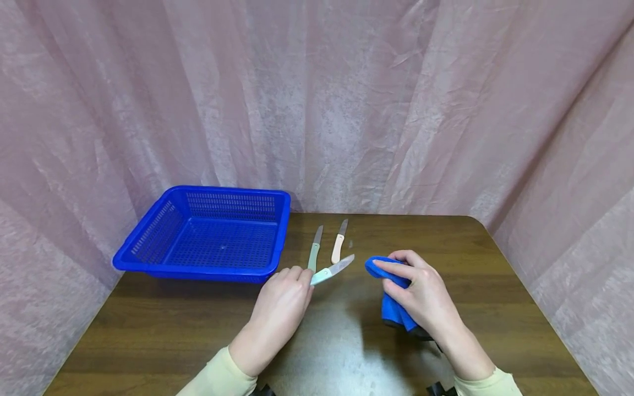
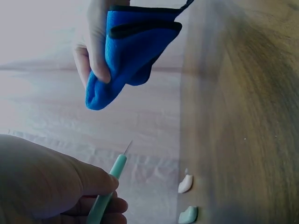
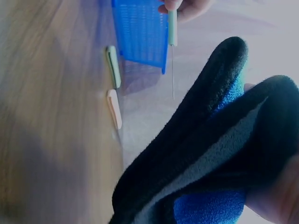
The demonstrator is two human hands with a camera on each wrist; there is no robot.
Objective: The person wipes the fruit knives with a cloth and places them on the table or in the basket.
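Wooden desk; mint-handled knife and blue cloth in hand

Nearest, the left hand grips the mint-handled knife, blade towards two o'clock; the right hand, at three o'clock from it, pinches the folded, black-edged blue cloth, apart from the blade; farther off, at one o'clock from the left hand, lie a green-handled knife and a cream-handled knife; towards ten o'clock stands a blue basket; beyond, at twelve, hangs a pink curtain.
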